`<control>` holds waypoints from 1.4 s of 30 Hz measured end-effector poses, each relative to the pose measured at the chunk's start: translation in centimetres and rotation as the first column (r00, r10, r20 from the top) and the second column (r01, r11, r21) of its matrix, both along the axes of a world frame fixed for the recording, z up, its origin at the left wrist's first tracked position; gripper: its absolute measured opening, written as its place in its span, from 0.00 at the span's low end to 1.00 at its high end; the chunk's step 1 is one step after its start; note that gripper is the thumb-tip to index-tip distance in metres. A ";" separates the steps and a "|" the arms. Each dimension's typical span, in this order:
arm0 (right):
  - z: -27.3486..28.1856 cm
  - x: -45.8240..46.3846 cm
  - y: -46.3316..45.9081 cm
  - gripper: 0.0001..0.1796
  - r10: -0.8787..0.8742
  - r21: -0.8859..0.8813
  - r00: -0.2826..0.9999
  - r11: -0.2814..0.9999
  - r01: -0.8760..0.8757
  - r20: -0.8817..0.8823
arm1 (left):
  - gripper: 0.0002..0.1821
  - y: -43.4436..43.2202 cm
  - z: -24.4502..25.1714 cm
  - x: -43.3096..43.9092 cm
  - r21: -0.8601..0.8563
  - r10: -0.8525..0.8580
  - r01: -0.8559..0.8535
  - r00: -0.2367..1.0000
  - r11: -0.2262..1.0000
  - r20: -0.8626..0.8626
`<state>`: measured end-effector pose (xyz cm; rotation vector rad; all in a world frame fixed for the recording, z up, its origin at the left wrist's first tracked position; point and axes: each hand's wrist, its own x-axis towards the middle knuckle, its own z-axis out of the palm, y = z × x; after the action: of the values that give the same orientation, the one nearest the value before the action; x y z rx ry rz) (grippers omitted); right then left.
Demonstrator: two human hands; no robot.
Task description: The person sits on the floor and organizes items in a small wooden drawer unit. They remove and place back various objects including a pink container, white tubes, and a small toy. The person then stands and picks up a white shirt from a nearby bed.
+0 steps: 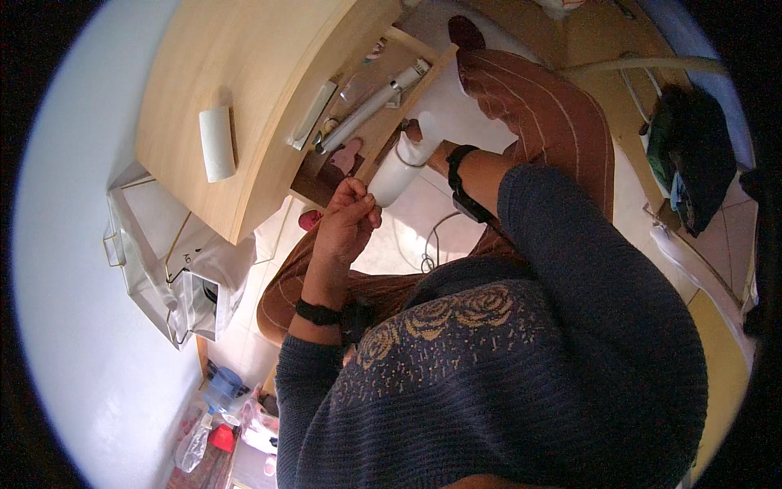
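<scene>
A white cylindrical object (391,177) with a dark ring around it is held tilted between my two hands, in front of an open wooden drawer (421,82). The fingers of my left hand (351,214) pinch its lower end. At the upper end is my right hand (414,131), mostly hidden behind the object, with only some fingers showing. Bright glare there blurs the object's outline. Inside the drawer lie a long grey wand-shaped tool (372,110) with a ribbed white end, a pale flat case (316,115) and a pink figure-shaped item (347,157).
A white paper roll (217,145) lies on the wooden desktop (256,79) at left. Below the desk's corner stands a white bag (189,269). A dark cable (429,260) runs over the floor between my legs. Dark clothes (696,159) hang at right; a blue water jug (225,386) is lower left.
</scene>
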<state>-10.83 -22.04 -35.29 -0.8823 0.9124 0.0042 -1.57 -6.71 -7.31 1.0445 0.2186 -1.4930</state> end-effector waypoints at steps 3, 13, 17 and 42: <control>-1.1 0.8 -0.3 0.08 0.086 -0.121 0.996 0.989 -0.085 0.008 | 0.07 -0.3 0.1 0.0 -0.036 -0.037 0.037 0.999 0.999 -0.021; -3.0 2.7 -0.1 0.10 -0.015 -0.088 0.997 0.996 0.008 -0.082 | 0.07 -0.3 0.3 -1.0 0.042 -0.215 0.212 0.972 0.976 0.091; -2.6 3.4 -0.2 0.08 0.475 -0.554 0.856 0.664 -0.501 -0.205 | 0.07 -0.4 0.2 -0.6 -0.019 -0.093 0.094 0.996 0.995 0.005; 3.0 2.0 -0.9 0.08 -0.064 0.035 0.989 0.997 0.070 -0.131 | 0.02 -1.7 9.3 8.7 -0.251 0.441 -0.363 0.703 0.897 0.558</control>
<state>-8.86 -22.99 -32.24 -0.8216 1.0602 0.0218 7.09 -8.39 1.96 1.2272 -0.1017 -0.7072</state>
